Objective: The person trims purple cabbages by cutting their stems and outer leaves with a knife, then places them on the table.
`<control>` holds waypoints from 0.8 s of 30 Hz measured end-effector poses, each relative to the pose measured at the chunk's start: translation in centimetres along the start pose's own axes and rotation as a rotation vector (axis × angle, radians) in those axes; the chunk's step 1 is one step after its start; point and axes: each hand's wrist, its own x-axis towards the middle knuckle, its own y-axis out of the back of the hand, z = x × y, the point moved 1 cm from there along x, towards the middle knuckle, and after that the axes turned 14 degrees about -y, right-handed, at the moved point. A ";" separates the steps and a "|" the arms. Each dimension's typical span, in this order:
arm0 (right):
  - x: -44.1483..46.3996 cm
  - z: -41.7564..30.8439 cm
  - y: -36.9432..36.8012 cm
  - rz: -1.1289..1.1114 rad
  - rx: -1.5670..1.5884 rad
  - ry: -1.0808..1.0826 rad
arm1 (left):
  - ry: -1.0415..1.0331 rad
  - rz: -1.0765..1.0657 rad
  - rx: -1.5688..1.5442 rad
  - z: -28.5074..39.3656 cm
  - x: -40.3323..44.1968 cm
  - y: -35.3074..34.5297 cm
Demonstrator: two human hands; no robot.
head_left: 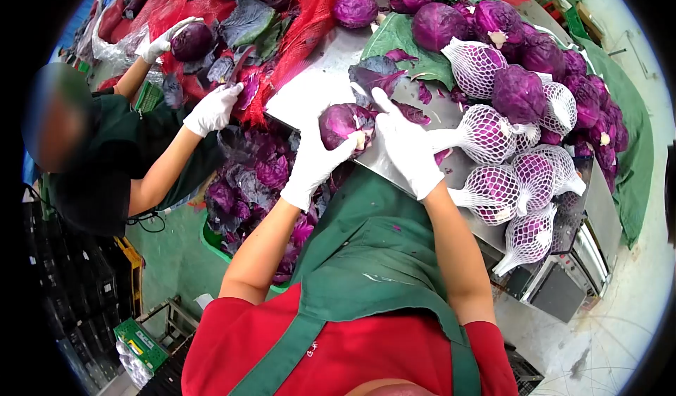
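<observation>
In white gloves, my left hand is closed around a red cabbage, its pale cut stem turned towards my right hand. My right hand is beside that cabbage, with one finger stretched up near a dark loose leaf. Its other fingers are partly hidden, and I see nothing held in it. Both hands are over the near edge of a metal table. To the right lie several cabbages in white mesh nets, with bare red cabbages piled among and behind them.
On the left a co-worker in dark clothes holds another red cabbage over red mesh sacks. A green-rimmed bin of purple leaves stands below. Black crates are stacked at far left; a machine stands at right.
</observation>
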 end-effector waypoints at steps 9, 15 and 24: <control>0.8 0.4 0.0 0.017 0.001 -0.001 | -0.157 -0.083 0.132 -1.7 0.4 0.3; 4.0 3.9 -2.1 0.106 -0.051 -0.120 | -0.399 -0.255 0.651 0.9 0.7 0.1; 3.7 4.3 -3.0 0.138 -0.067 -0.142 | 0.114 -0.068 -0.017 0.1 0.2 1.0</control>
